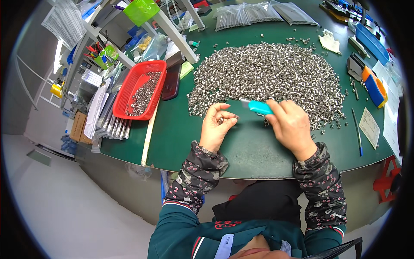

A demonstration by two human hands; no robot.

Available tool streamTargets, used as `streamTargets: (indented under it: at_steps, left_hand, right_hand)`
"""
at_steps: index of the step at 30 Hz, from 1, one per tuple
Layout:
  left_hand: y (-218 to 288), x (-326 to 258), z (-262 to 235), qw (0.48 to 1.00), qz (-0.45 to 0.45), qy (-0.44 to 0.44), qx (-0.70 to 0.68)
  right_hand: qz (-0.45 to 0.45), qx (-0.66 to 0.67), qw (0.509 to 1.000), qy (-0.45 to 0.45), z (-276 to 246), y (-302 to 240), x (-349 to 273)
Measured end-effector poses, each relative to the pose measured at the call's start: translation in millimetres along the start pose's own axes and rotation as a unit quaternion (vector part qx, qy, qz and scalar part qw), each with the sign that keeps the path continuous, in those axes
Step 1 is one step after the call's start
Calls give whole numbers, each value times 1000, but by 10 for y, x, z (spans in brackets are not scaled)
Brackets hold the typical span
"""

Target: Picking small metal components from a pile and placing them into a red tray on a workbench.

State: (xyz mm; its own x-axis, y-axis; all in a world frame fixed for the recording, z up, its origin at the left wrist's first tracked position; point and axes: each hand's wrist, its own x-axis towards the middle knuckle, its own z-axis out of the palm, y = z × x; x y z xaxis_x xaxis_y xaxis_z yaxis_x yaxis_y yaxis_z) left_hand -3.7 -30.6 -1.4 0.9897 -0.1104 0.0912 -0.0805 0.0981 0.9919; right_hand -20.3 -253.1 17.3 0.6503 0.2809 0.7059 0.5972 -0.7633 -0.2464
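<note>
Head view, left hand (217, 125): I am holding it palm-up over the green table (181, 138), fingers curled in and pinching a small metal nut (236, 117) at the fingertips; a few more small metal pieces are lying in the cupped palm (too small to count).

Head view, right hand (290, 126): I am gripping a turquoise-handled tool (257, 107), fingers wrapped tight around its handle, its pale tip pointing left toward my left fingertips.

Gap between hands: the tool tip is sitting just beside the pinched nut; whether they are touching, I cannot tell.

Stock: a large heap of silver nuts (267, 75) is spreading across the table just beyond both hands, with strays scattered along its near edge by my right hand.

Sorted parts: a red basket (138, 82) is standing at the table's left edge, well apart from my left hand, holding a smaller layer of the same nuts.

Far edge: clear plastic bags (254, 13) are lying behind the heap.

Right side: an orange and blue tool (374, 86), a pen (356, 129) and a paper slip (369, 127) are lying near the table's right edge.

Sleeves: I am wearing dark floral sleeve covers (196, 175) on both forearms.
</note>
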Motion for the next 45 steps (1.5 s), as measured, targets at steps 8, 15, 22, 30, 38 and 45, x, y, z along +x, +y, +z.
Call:
streamTargets:
  at_steps: [8, 15, 22, 30, 38, 45]
  left_hand:
    - [78, 60, 76, 930, -182, -119, -295]
    - [21, 114, 525, 936, -52, -120, 328]
    - [34, 74, 791, 827, 65, -42, 557]
    - [133, 104, 243, 978, -169, -118, -38]
    - [-106, 51, -300, 930, -171, -105, -308]
    - [-137, 70, -326, 925, -166, -105, -325]
  right_hand:
    - [57, 4, 997, 60, -24, 156, 30]
    - [51, -9, 995, 84, -12, 212, 26]
    - [37, -27, 996, 82, -34, 211, 12]
    - [27, 3, 998, 52, -27, 163, 5]
    - [1, -5, 1000, -7, 13, 110, -21]
    - [-23, 30, 998, -44, 57, 28, -21]
